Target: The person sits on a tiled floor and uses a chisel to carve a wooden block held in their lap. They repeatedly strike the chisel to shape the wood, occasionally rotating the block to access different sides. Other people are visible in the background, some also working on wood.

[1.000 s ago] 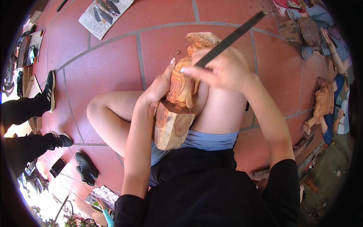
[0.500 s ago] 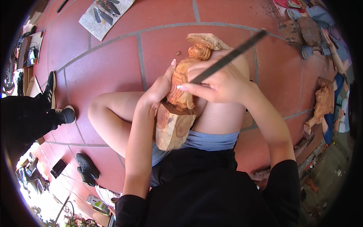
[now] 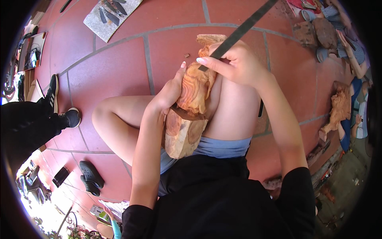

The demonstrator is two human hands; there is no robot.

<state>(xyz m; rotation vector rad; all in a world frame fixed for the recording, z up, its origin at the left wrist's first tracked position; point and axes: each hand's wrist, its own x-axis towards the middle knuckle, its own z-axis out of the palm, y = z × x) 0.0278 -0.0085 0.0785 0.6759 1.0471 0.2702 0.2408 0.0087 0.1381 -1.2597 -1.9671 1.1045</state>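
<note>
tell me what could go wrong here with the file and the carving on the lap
1. The left hand steadies the wood carving with its thumb close to where the metal file works; a slip could scrape it.
2. The carving rests on bare thighs rather than a bench, so it might roll or shift under pressure.
3. The right hand grips the bare file low, so it could slide.

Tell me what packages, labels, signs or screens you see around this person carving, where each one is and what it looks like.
No signs or screens can be made out.
Flat dark rectangular thing: on the red tiles at lower left, beside the dark sandals; too small to tell whether it is a case or a device.
Grey mat: top left on the tiles, rectangular, with dark tools on it; not a package.
</note>
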